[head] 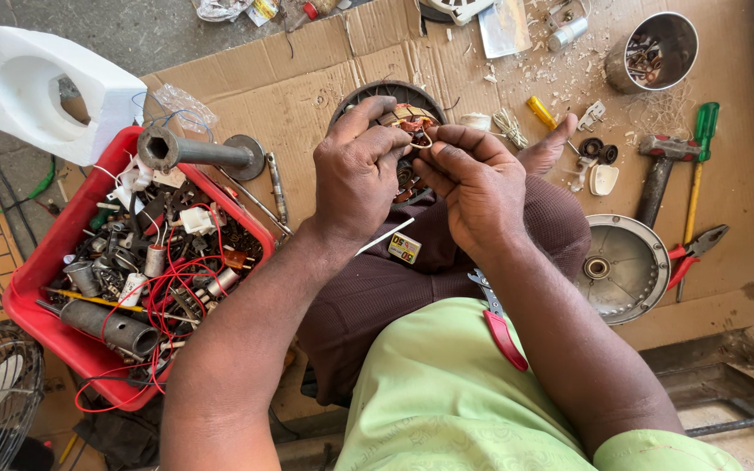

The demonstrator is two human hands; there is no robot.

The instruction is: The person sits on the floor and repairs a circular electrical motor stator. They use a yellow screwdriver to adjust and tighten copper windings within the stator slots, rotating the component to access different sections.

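Here, at the upper centre of the frame, the left hand [355, 170] and the right hand [480, 187] meet over a round motor stator [399, 109] with copper windings, which rests on the person's knee above the cardboard sheet [307, 96]. The left fingers are curled onto the stator's top edge, and the right fingers are pinched together on a thin wire loop [422, 139] coming off the windings. To the left sits a red bin [37, 270] of scrap parts and red wires — to the right lie a metal end cover [626, 266], a hammer [661, 170], a green screwdriver [700, 148] and red-handled pliers [691, 253].
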